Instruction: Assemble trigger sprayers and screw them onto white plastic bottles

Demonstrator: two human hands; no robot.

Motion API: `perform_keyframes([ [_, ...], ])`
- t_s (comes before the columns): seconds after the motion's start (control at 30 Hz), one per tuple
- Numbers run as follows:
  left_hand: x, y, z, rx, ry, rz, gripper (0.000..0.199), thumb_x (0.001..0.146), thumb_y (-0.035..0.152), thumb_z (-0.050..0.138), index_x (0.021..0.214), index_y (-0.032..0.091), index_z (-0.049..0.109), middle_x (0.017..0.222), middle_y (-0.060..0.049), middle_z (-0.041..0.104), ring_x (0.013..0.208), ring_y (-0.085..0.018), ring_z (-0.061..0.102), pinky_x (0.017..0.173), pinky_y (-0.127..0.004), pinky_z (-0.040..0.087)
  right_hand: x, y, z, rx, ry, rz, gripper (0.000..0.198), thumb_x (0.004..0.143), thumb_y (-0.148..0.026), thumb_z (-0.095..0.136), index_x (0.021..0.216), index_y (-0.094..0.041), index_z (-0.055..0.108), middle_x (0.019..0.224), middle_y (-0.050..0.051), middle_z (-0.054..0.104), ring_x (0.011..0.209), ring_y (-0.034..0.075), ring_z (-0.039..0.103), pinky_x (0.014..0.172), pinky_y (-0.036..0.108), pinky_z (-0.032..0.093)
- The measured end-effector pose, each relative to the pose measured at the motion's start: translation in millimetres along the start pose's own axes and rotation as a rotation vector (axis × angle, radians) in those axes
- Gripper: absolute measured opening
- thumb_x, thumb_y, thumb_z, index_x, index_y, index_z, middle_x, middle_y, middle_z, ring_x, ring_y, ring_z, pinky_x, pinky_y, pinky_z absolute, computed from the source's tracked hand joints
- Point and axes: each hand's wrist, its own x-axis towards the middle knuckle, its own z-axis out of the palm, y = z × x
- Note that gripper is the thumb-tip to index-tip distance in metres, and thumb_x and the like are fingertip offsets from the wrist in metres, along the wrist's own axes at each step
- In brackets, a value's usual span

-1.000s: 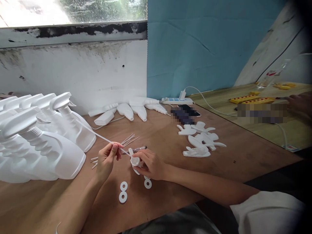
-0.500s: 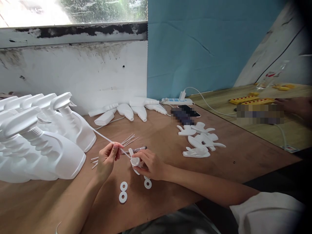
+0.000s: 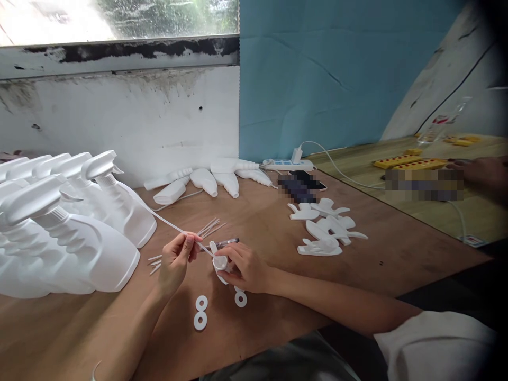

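Observation:
My left hand (image 3: 179, 258) pinches a thin white tube (image 3: 169, 221), which slants down to the right. The tube's lower end meets a white spray-trigger head (image 3: 220, 263); how deep it goes in I cannot tell. My right hand (image 3: 246, 267) is closed around that trigger head, its fingers hiding part of it. Just behind the head lies a screwdriver with a clear handle (image 3: 228, 243). Loose white tubes (image 3: 210, 226) lie past my left hand. White ring washers (image 3: 200, 320) rest in front of my hands, with another washer (image 3: 240, 299) below my right hand.
Rows of white spray bottles (image 3: 99, 254) stand at the left. Empty white bottles (image 3: 204, 181) lie along the wall. Several trigger heads (image 3: 323, 246) are piled at the right, near a phone (image 3: 317, 182) and a power strip (image 3: 288, 165). Another person's hand (image 3: 482, 174) is at the far right.
Almost nothing differs. Both hands keep their hold on the tube and the trigger head, with only a very slight shift.

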Motion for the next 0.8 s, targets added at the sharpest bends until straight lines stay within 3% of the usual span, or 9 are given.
perform_keyframes([
  [0.17,-1.3,-2.0,0.3,0.019,-0.041,0.024,0.028,0.082,0.039,0.049,0.073,0.014,0.059,0.059,0.001,0.047,0.051,-0.008,0.042,0.048,-0.02,0.034,0.6,0.0,-0.3,-0.004,-0.002,0.0,0.023,0.079,-0.029,0.051,0.098,-0.017,0.048,0.082,0.007,0.06,0.073,0.018,0.055,0.066,0.03,0.044],
  [0.37,-0.9,0.5,-1.9,0.018,0.019,0.039,0.03,0.082,0.04,0.049,0.073,0.014,0.059,0.057,0.001,0.048,0.049,-0.008,0.042,0.047,-0.021,0.035,1.4,-0.6,-0.6,0.003,0.013,-0.015,0.023,0.08,-0.029,0.051,0.098,-0.016,0.048,0.081,0.007,0.06,0.074,0.019,0.055,0.066,0.03,0.044],
  [0.8,-0.9,-0.1,-1.6,0.068,0.009,0.084,0.026,0.084,0.036,0.048,0.075,0.014,0.059,0.058,0.001,0.05,0.051,-0.008,0.044,0.048,-0.02,0.036,0.8,0.3,0.1,0.009,0.013,-0.012,0.023,0.079,-0.029,0.051,0.098,-0.016,0.048,0.081,0.008,0.061,0.074,0.019,0.056,0.066,0.03,0.044],
])
